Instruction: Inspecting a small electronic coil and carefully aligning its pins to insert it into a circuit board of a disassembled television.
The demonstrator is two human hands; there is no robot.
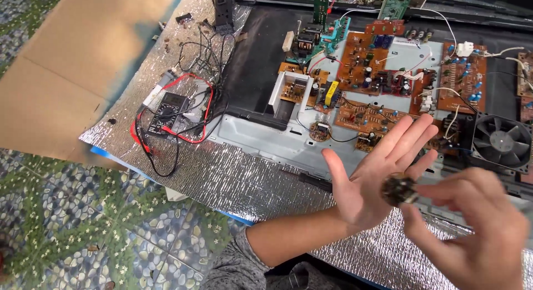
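My left hand [371, 176] is held flat and open, palm up, fingers spread, above the front edge of a metal chassis [261, 137]. My right hand [478, 226] is blurred at the lower right, and its fingertips pinch a small round dark circuit board [398, 190] just over the left palm. A similar small round board [320, 131] lies on the chassis further back. Several brown circuit boards [366, 62] with components and wires cover the chassis.
A black multimeter [168, 109] with red and black leads lies on the silver foil mat [239, 179] at left. A black cooling fan [501, 141] sits at right. Brown cardboard [66, 62] covers the patterned floor [83, 218] at left.
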